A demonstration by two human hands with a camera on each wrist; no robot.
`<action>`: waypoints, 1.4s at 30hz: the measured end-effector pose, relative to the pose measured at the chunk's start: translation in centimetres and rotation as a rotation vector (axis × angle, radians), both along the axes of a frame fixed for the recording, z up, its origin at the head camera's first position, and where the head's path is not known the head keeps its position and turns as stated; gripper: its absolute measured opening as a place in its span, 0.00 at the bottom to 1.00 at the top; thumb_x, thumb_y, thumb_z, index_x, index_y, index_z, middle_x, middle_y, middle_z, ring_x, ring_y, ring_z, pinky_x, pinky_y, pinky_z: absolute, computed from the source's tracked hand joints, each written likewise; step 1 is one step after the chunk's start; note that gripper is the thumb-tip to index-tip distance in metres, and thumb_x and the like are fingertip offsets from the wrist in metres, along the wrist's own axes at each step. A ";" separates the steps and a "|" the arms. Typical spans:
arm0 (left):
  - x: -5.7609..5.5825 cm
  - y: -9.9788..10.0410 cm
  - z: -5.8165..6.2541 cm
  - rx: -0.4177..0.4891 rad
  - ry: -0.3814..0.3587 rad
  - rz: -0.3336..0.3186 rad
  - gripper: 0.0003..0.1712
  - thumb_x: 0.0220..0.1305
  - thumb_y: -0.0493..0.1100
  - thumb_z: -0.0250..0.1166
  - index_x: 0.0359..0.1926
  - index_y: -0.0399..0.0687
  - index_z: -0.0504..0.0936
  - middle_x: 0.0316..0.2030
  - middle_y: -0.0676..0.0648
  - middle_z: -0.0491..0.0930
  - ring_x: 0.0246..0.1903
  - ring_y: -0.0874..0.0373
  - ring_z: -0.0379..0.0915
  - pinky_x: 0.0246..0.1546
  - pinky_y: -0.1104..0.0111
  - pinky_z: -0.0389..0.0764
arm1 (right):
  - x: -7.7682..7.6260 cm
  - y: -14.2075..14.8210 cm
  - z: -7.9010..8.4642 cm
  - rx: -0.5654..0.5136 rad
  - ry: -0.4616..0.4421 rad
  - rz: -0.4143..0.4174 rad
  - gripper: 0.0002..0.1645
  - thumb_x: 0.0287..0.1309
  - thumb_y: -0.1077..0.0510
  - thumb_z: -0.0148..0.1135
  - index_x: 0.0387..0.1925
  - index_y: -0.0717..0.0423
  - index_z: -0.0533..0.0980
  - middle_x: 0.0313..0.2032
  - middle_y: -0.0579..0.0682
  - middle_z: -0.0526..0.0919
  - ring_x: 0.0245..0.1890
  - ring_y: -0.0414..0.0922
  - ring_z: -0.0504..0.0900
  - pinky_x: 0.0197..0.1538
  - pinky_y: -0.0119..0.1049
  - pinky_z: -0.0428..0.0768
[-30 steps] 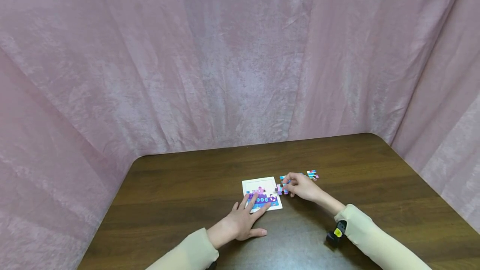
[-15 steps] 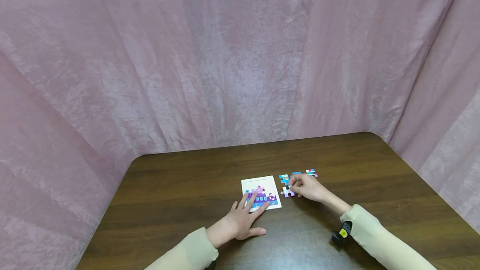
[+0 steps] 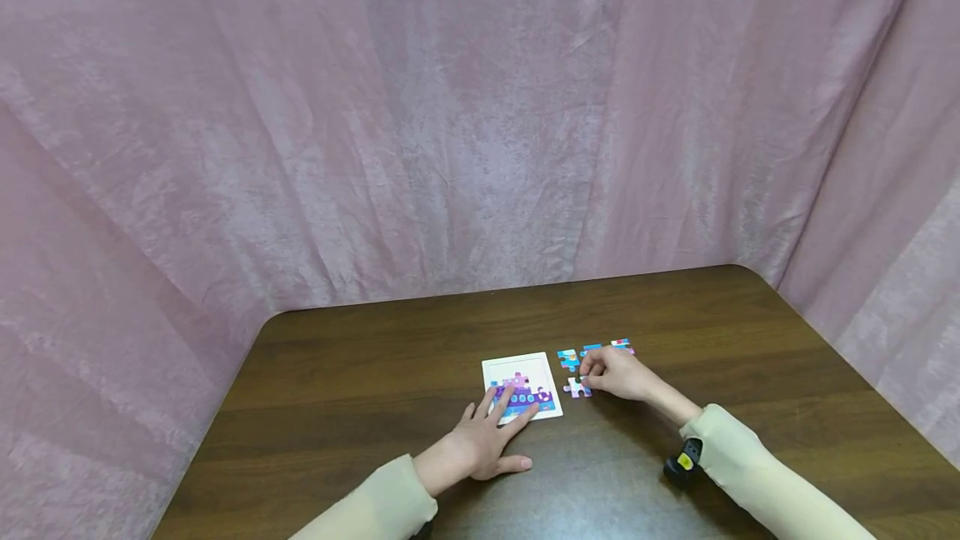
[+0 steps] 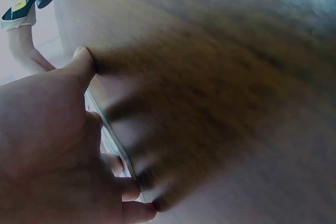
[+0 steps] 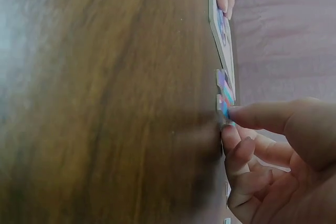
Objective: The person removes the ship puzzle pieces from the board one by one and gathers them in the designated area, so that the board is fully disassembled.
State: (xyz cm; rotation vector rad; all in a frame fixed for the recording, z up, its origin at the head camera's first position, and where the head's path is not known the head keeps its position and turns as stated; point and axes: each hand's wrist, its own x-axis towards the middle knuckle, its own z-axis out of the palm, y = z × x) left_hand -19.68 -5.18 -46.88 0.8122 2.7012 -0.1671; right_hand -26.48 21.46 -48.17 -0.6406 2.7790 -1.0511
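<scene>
My left hand [image 3: 480,444] lies spread over the lower part of a white puzzle tray [image 3: 501,368], fingertips on its edge and picture. Inside the tray, joined pieces show a purple ship [image 3: 522,397]; its upper area is bare white. To the right of the tray my right hand [image 3: 618,375] pinches a pink-and-blue puzzle piece [image 3: 576,388] between thumb and fingers, low at the tabletop. In the right wrist view this puzzle piece [image 5: 224,98] sits at the thumb tip, with the tray [image 5: 222,43] beyond it.
Loose puzzle pieces lie behind the right hand: a blue one with orange [image 3: 567,358], another blue piece [image 3: 592,349] partly hidden by the fingers, and a striped piece [image 3: 622,344]. Everything rests on a brown wooden table [image 3: 375,373]. A pink curtain [image 3: 480,123] hangs behind it.
My right hand has drawn the pinched puzzle piece slightly right and toward me, away from the tray's edge, and the piece has turned. The left hand has stayed in place.
</scene>
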 end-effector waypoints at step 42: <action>0.2 -0.2 -0.2 0.021 0.026 -0.012 0.42 0.64 0.74 0.45 0.75 0.75 0.44 0.77 0.47 0.42 0.75 0.46 0.43 0.69 0.50 0.62 | -0.2 -2.0 0.7 -0.067 0.000 -0.034 0.03 0.55 0.65 0.64 0.32 0.60 0.79 0.25 0.49 0.83 0.22 0.35 0.74 0.25 0.28 0.72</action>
